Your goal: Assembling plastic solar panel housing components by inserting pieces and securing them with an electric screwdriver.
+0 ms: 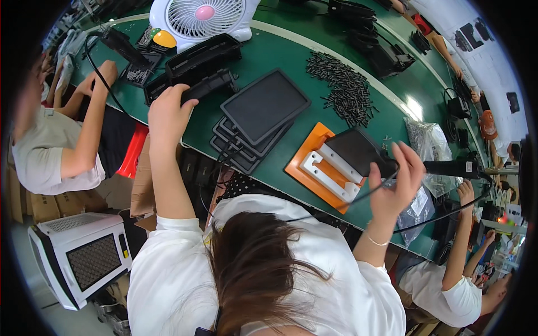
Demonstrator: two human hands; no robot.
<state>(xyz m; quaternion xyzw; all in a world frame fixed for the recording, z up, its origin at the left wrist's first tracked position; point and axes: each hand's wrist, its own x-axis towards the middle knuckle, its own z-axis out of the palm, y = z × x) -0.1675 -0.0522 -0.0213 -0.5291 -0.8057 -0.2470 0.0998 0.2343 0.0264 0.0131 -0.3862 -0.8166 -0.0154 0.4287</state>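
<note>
Beyond orange fixture (pixel 305 150), heaped black parts (pixel 347 92)

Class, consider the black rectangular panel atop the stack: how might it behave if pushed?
The panel is probably stiff, since it shows no sag. It may slide off the stack, sitting askew there. Rolling seems unlikely, given its flat, straight-edged shape.

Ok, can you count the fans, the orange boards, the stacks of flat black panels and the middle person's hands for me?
Fan: 1
Orange board: 1
Stack of flat black panels: 1
Left hand and right hand: 2
Total: 5
</note>
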